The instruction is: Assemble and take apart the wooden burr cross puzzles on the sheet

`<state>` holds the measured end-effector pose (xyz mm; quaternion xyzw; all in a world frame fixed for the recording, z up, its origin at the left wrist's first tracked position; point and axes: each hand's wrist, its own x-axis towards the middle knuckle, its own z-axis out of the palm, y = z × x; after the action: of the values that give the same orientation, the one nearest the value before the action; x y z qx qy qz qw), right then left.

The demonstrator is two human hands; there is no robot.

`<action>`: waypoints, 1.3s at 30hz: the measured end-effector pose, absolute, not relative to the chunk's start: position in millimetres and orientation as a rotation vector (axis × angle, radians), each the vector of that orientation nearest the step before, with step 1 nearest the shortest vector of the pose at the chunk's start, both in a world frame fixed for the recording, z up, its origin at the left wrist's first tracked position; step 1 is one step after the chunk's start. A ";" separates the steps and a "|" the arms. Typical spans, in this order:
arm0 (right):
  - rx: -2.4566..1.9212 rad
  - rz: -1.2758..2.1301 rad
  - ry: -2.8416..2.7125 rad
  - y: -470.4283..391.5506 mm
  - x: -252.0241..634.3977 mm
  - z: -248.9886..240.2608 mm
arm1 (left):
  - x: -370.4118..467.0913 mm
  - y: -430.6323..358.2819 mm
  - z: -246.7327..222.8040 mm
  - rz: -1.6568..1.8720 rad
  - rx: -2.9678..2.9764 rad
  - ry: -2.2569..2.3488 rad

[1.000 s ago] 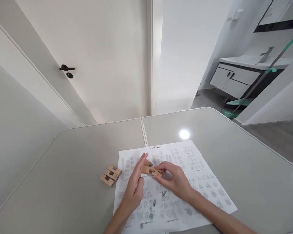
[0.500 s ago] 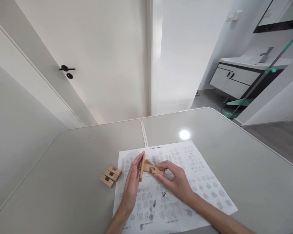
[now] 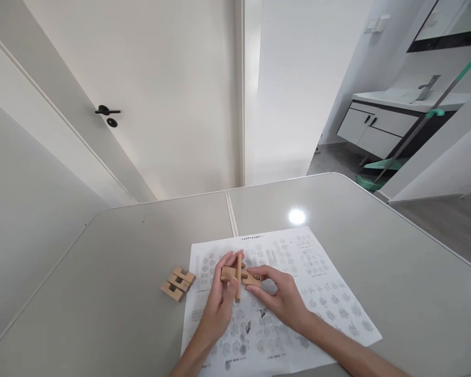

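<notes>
Over the printed sheet, both hands grip a small group of interlocking wooden puzzle pieces. My right hand (image 3: 288, 297) pinches the right end of a flat notched puzzle piece (image 3: 255, 279) with a dark mark on its face. A slim wooden bar (image 3: 239, 277) stands crosswise at the middle of that piece. My left hand (image 3: 220, 306) is closed around the left part of the group, its thumb against the front near the bar. The fingers partly hide how the parts fit. To the left, several notched wooden blocks (image 3: 178, 284) lie side by side on the table.
A white paper sheet (image 3: 317, 324) with printed puzzle diagrams lies under the hands on the grey table (image 3: 102, 293). A door (image 3: 172, 94) and wall stand beyond the far edge. At the right are a sink cabinet (image 3: 377, 128) and a green-handled broom or mop (image 3: 435, 113).
The upright bar has shifted right, onto the middle of the notched piece. My left fingers, flat and straight before, have curled around the pieces' left end. The right hand has barely moved.
</notes>
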<state>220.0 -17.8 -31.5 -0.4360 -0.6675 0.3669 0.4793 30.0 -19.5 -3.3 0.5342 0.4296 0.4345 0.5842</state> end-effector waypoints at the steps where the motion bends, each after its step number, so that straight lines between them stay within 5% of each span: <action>1: -1.060 0.892 -1.636 -18.0 219.6 -31.5 | 31.2 -20.1 -4.2 1.015 1.235 0.985; 39: -0.936 1.130 -1.545 -14.4 221.3 -28.3 | 27.5 -10.1 -5.1 0.942 0.544 0.656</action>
<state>221.3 -14.4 -28.3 -0.3845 -0.6344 0.4641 0.4841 27.5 -10.1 -5.1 0.2540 0.3064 0.4400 0.8050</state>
